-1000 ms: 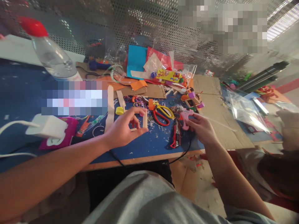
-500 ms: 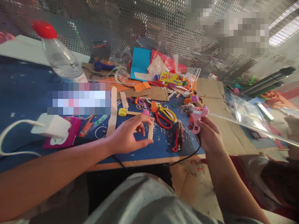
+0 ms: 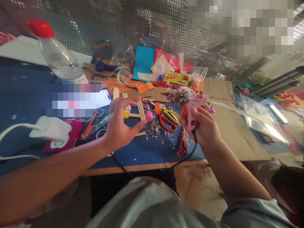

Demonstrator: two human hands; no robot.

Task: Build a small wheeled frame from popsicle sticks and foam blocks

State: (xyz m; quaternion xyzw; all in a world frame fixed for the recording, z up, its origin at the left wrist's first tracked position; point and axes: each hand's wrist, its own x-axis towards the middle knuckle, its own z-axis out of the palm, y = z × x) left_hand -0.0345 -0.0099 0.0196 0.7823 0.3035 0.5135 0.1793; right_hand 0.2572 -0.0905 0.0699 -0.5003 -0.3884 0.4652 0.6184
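Note:
Between thumb and fingertips, my left hand [image 3: 121,122] pinches a small bundle of wooden sticks [image 3: 141,109] by its two ends, above the table. My right hand [image 3: 204,125] grips a pink hot glue gun [image 3: 193,107] by its handle, nozzle pointing left toward the sticks but apart from them. Grey clumped residue covers the nozzle end, and a long clear glue stick [image 3: 228,108] trails out of its back. Behind the bundle lies a wooden piece with a yellow disc [image 3: 126,114] and a pink disc [image 3: 149,116].
Scissors [image 3: 168,122] and a box cutter [image 3: 182,144] lie between my hands. At left stand a water bottle [image 3: 61,60] and a white charger [image 3: 51,128] in a pink socket block, near a lit phone [image 3: 104,98]. Cardboard [image 3: 242,136] covers the right side. The glue gun's cord [image 3: 187,160] hangs over the front edge.
My right hand has lifted the glue gun and swung its nozzle to the left. My left hand has moved left and slightly up with the sticks, which now tilt.

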